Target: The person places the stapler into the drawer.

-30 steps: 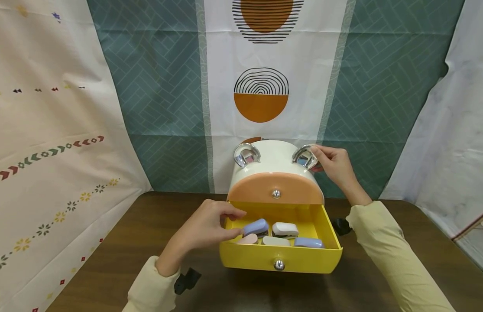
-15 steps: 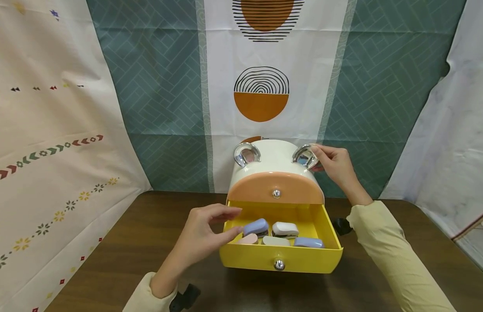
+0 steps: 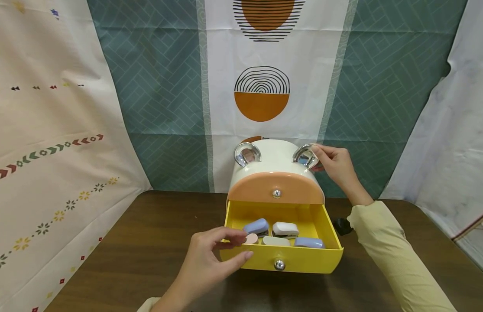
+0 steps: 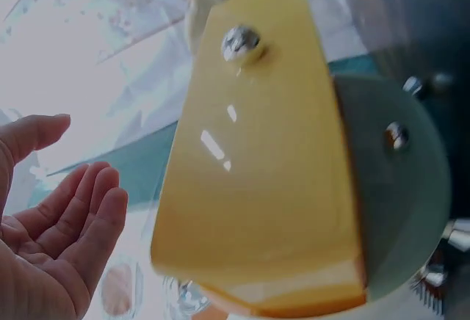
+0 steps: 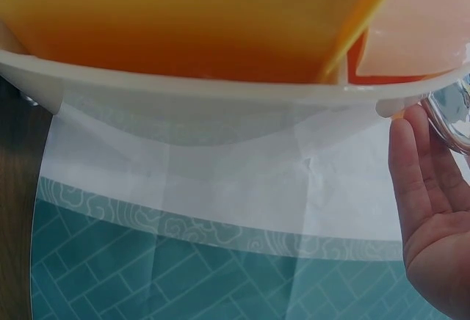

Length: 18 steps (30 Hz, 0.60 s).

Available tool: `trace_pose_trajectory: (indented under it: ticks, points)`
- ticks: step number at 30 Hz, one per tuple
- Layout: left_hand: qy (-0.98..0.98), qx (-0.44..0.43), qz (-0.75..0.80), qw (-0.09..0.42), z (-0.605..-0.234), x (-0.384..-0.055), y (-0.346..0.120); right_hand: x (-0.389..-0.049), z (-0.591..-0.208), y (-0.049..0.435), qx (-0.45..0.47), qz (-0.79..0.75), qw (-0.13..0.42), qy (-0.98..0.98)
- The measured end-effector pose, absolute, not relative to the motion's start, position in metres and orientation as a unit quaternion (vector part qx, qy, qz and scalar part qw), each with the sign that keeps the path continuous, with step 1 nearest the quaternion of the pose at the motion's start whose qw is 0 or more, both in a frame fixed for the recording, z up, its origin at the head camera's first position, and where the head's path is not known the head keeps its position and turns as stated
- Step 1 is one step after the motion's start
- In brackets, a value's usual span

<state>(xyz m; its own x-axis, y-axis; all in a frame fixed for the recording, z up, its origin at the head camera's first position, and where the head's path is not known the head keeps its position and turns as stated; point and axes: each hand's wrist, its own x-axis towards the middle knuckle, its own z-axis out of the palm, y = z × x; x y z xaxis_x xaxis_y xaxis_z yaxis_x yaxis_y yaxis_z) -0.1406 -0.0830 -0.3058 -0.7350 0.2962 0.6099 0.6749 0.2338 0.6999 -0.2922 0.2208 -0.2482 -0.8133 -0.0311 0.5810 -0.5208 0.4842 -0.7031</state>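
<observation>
A small white storage box (image 3: 275,157) with chrome ring ears stands with its yellow lower drawer (image 3: 309,262) pulled out. Several mini staplers lie in the drawer, among them a purple one (image 3: 255,225), a white one (image 3: 285,228) and a pink one (image 3: 251,239). My left hand (image 3: 206,264) is at the drawer's front left corner, thumb and fingers apart and holding nothing. In the left wrist view, the left hand (image 4: 70,243) is beside the drawer front. My right hand (image 3: 335,168) pinches the right chrome ear (image 3: 299,153) between thumb and fingers.
The peach upper drawer (image 3: 253,190) is closed, with a round chrome knob (image 3: 277,193). Under the box lies a dark wooden table (image 3: 147,242). Patterned cloths (image 3: 155,108) hang behind it and at both sides.
My left hand has drawn back from over the drawer's left side and come down and nearer, beside its front left corner. The right hand stays at the ear; the staplers have not moved.
</observation>
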Motion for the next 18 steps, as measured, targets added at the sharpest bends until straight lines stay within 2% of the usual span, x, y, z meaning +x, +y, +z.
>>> trace_pose_trajectory:
  ticks: [7,12,18]
  points:
    - [-0.775,-0.311,-0.541,0.098,-0.323,-0.134,-0.071,-0.299,-0.253,0.224,0.164,0.479,0.253,-0.824]
    - [-0.783,-0.307,-0.539,0.052,-0.335,-0.135,-0.062,-0.285,-0.244,0.216,0.174,0.484,0.254,-0.819]
    - [-0.791,-0.295,-0.536,0.019,-0.345,-0.136,-0.052,-0.294,-0.250,0.222,0.171,0.482,0.255,-0.821]
